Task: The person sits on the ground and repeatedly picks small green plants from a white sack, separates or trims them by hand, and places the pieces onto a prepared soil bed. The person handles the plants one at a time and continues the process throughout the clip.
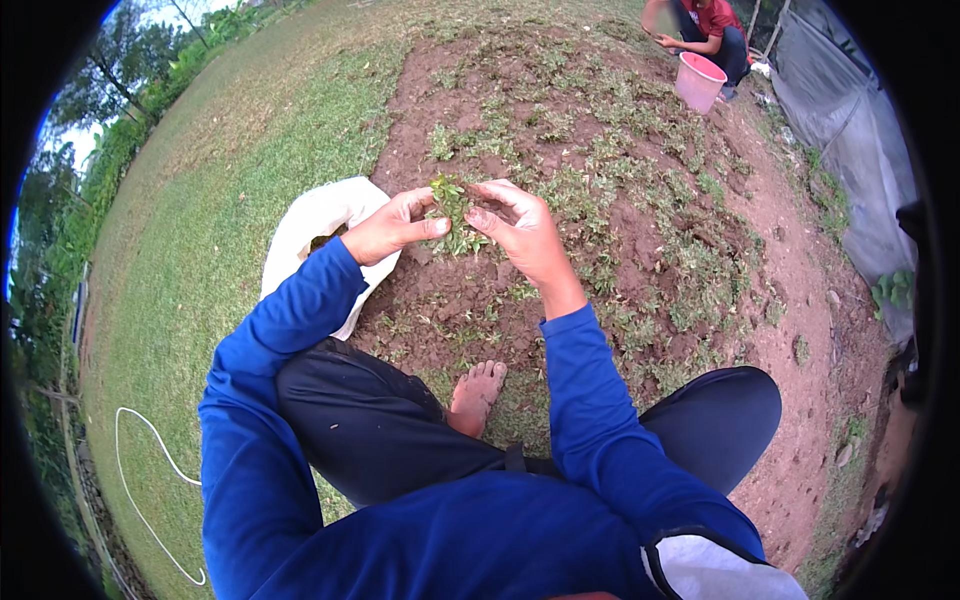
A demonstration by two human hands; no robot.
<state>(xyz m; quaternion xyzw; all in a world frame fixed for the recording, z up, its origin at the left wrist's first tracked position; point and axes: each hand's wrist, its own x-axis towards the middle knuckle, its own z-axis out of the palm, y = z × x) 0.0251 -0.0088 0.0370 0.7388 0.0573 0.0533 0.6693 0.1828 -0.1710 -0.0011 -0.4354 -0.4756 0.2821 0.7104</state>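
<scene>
Between my two hands is a small clump of leafy green plants (452,214), held up over the soil. My left hand (397,227) grips its left side with thumb and fingers. On the other side, my right hand (519,225) curls its soil-stained thumb and fingers around the clump's right edge, where some brown soil or roots show. Below and behind the clump lies a bed of dug brown soil (450,289) with scattered green plants (577,202). Just left of my left hand stands an open white sack (330,204), partly hidden by my forearm.
Mown grass (225,225) stretches to the left, with a thin white hose or cord (139,504) on it. At the far right, a person (712,34) squats beside a pink bucket (699,86). Grey sheeting (832,120) edges the right side. My bare foot (477,394) rests at the bed's near edge.
</scene>
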